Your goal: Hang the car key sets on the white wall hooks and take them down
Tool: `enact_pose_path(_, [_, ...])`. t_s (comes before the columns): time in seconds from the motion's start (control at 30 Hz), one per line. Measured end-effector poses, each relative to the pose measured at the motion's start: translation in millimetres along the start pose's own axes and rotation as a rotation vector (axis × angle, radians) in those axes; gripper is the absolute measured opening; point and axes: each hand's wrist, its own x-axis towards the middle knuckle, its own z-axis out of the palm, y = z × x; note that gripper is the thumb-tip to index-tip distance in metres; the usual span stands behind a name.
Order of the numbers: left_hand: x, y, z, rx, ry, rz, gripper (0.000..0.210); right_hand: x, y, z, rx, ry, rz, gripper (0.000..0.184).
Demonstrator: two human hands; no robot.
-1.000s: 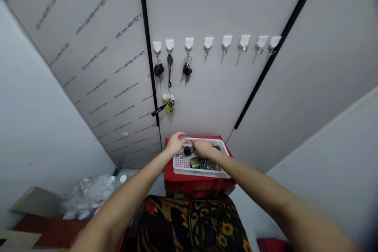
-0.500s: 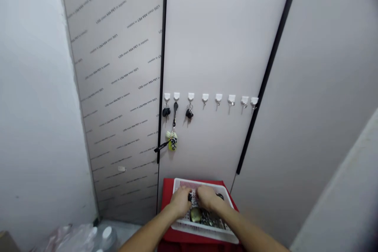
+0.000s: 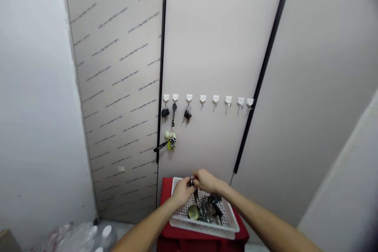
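Observation:
Above the far part of a white perforated basket (image 3: 203, 229), my left hand (image 3: 183, 191) and my right hand (image 3: 206, 180) meet at a bunch of keys (image 3: 191, 182). Both hands are closed, with fingertips pinching its metal ring; dark keys hang below. Inside the basket lie several more keys (image 3: 208, 208) and a round yellow-green item (image 3: 193, 212). On the white panel behind, a row of white hooks (image 3: 215, 99) runs across. Key bunches hang from the three leftmost hooks, among them a yellow-green keychain (image 3: 171, 142) on a black strap.
The basket rests on a red box or bag (image 3: 165, 193) against the panel. Long black handles (image 3: 162, 75) edge the panels. Plastic bottles (image 3: 106, 236) and clear plastic wrapping (image 3: 73, 238) are on the floor at lower left. A wall stands at left.
Both hands have risen from inside the basket to above its far edge, lifting the bunch of keys. More of the basket's contents now shows.

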Motion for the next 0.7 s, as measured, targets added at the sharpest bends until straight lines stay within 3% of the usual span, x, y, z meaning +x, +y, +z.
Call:
enact_pose_path(0.17, [20.5, 28.8, -27.4, -0.224, 0.092, 0.039, 0.022, 2.0, 2.2, -45.0, 0.490, 0.098, 0.106, 0.014])
enact_pose_path(0.4, [66.5, 95.4, -71.4, -0.248, 0.266, 0.113, 0.026, 27.5, 6.2, -117.8, 1.038, 0.650, 0.086, 0.021])
enact_pose_path(0.53, [97.0, 130.6, -84.1, -0.216, 0.392, 0.140, 0.028, 53.1, 13.9, -150.0, 1.056, 0.906, 0.081, 0.027])
enact_pose_path(0.7, [117.1, 147.1, -89.8, -0.129, 0.475, 0.108, 0.029, 76.3, 25.5, -165.6, 0.949, 0.963, 0.187, 0.025])
